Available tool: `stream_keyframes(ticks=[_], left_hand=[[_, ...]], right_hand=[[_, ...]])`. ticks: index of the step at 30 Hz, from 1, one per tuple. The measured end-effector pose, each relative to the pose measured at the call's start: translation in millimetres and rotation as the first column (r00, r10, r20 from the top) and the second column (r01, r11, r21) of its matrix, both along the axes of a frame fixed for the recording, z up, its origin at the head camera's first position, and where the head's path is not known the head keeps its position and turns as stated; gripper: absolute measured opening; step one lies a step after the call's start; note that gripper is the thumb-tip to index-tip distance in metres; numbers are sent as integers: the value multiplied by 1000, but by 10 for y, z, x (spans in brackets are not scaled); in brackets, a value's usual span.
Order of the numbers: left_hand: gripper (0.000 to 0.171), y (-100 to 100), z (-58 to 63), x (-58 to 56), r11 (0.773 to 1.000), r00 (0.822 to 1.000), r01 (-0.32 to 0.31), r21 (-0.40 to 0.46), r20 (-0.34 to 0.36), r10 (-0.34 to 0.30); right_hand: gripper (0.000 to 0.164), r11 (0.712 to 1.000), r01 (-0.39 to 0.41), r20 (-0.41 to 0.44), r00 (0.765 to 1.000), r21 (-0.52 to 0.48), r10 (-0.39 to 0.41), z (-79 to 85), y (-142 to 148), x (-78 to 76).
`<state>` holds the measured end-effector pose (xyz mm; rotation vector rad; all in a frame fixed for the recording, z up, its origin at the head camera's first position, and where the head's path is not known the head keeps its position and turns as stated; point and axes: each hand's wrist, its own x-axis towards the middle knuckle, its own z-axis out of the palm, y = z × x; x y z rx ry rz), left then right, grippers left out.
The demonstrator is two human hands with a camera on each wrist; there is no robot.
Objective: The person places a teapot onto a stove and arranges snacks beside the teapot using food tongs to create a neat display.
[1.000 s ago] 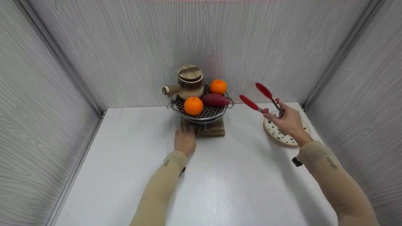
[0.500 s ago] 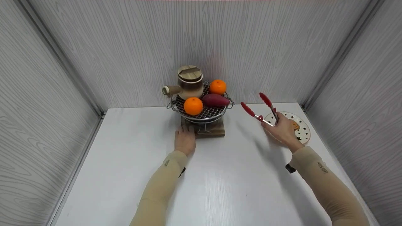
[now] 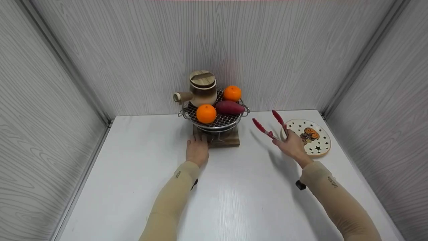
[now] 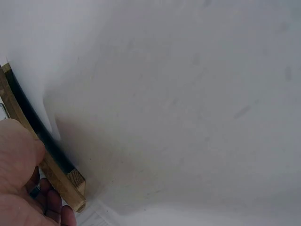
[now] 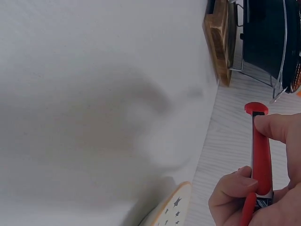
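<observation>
My left hand [image 3: 197, 152] holds the front left corner of a wooden board [image 3: 230, 139] under a small round grill [image 3: 222, 127]. In the left wrist view, the thumb and fingers [image 4: 54, 202] grip the board's end. My right hand [image 3: 291, 145] grips red-tipped tongs [image 3: 260, 126] by the handles, arms spread and nothing between the tips. The tongs hover over the table between grill and plate. On the grill's mesh lie one orange [image 3: 206, 113] in front, another orange [image 3: 232, 93] behind, and a purple sweet potato [image 3: 230, 107] between them.
A brown and cream pot [image 3: 204, 96] with a wooden lid and side handle stands at the mesh's back left. To the right, a star-patterned plate [image 3: 319, 147] with a pumpkin picture sits near the table's edge. Pale wood-grain walls [image 3: 133, 50] enclose the back and sides.
My right hand has moved left and toward me, lowering the tongs and uncovering more of the plate. The left hand stays at the board.
</observation>
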<state>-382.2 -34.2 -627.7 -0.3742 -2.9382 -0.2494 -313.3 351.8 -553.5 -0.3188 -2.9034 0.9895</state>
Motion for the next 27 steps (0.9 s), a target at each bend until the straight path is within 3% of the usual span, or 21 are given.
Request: stream_keyframes(ticks=[5,12,20,23,27], left_hand=[[63,-6,-11,13,1000,1000,-4,-23,10,4],[57,-3,-6,43,1000,1000,-1,-4,-21,1],[56,1,15,54,1000,1000,-1,14,-31,1],[61,4,23,49,1000,999,-1,15,-40,1],[62,0,19,37,1000,999,-1,17,-43,2]], right_hand=[[80,1000,4,57,998,-10,-3,-147,-65,6],[84,1000,9,101,995,-14,-8,-330,-135,9],[102,996,38,123,992,-75,-29,-453,-188,7],[88,998,49,168,985,-42,-41,-457,-208,9],[67,992,14,237,970,123,-43,-478,-216,8]])
